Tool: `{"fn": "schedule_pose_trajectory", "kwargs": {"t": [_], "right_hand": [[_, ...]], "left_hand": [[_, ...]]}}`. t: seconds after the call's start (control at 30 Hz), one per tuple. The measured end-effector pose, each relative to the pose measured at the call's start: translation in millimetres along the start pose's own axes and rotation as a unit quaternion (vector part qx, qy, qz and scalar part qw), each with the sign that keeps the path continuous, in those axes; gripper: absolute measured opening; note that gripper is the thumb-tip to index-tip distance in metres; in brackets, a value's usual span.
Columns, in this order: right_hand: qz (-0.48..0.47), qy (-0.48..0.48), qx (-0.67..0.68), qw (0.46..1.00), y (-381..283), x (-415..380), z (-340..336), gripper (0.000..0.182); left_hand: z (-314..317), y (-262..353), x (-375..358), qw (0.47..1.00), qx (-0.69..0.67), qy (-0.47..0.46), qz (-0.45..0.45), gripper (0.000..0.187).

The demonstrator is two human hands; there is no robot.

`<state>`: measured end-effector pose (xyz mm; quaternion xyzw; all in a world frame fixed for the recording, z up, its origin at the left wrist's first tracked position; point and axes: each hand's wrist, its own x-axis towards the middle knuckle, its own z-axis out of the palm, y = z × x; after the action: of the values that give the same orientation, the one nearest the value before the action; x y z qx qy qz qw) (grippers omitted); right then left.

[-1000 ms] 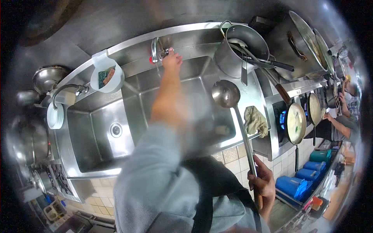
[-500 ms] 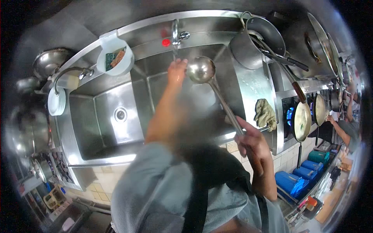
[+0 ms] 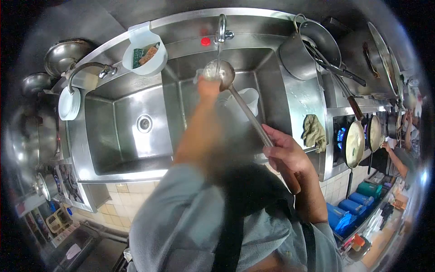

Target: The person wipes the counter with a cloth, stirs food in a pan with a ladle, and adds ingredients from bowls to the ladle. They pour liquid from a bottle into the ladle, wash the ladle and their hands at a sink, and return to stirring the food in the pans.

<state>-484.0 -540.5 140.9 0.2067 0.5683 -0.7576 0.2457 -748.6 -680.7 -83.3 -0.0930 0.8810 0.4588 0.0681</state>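
My right hand (image 3: 285, 152) is wrapped round the long handle of a metal ladle (image 3: 247, 106), whose lower end is wooden. The ladle's round bowl is up under the tap (image 3: 222, 34), and a stream of water runs into it. At the bowl's left side is my left hand (image 3: 209, 90), blurred, its fingers mostly hidden at the rim; I cannot tell whether it grips anything. Something whitish shows just beyond those fingers. Below the bowl, a white plastic container (image 3: 249, 99) lies in the right sink basin (image 3: 267, 68), partly behind the ladle handle.
Left of the basin is a second sink basin (image 3: 129, 149). A white holder (image 3: 152, 68) with sponges hangs on the back edge. To the right are a large pot (image 3: 297, 56), a crumpled cloth (image 3: 313, 131) and a frying pan (image 3: 355, 145) beside a lit burner. Another person's arm (image 3: 396, 161) shows far right.
The ladle bowl has moved left under the tap, where water now falls into it. My left hand has come down from the tap to the bowl's side. The view has shifted slightly.
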Motion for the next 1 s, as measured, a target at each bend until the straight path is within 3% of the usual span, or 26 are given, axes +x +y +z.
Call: {"fn": "schedule_pose_trajectory", "kwargs": {"t": [0.23,0.33,0.43,0.57,0.73,0.83,0.9,0.93,1.0], "right_hand": [[-0.019,0.001,-0.037,0.999,-1,-11,0,0.070],[-0.015,0.024,-0.117,0.993,5,-14,-1,0.071],[-0.029,0.049,-0.153,0.987,2,-17,3,0.071],[-0.037,0.051,-0.160,0.985,8,-18,-2,0.070],[-0.038,0.056,-0.148,0.987,5,-21,0,0.070],[0.005,0.048,-0.141,0.989,-1,-23,2,0.071],[-0.041,0.054,-0.160,0.985,6,-21,-1,0.071],[-0.041,0.054,-0.160,0.985,5,-22,-1,0.071],[-0.031,0.043,-0.117,0.992,1,-27,1,0.070]], "left_hand": [[61,-50,44,0.991,-0.081,-0.001,0.109,0.067],[87,-74,63,0.982,-0.022,-0.016,0.186,0.065],[59,-35,39,0.984,-0.116,-0.026,0.135,0.065],[21,9,7,0.991,-0.061,-0.038,0.112,0.067],[8,22,-6,0.991,-0.051,-0.080,0.094,0.071],[29,2,4,0.990,-0.059,-0.060,0.111,0.073],[43,-13,18,0.979,0.005,0.033,0.201,0.061],[44,-14,20,0.979,0.005,0.033,0.201,0.061],[23,12,7,0.992,0.005,0.053,0.117,0.050]]}}
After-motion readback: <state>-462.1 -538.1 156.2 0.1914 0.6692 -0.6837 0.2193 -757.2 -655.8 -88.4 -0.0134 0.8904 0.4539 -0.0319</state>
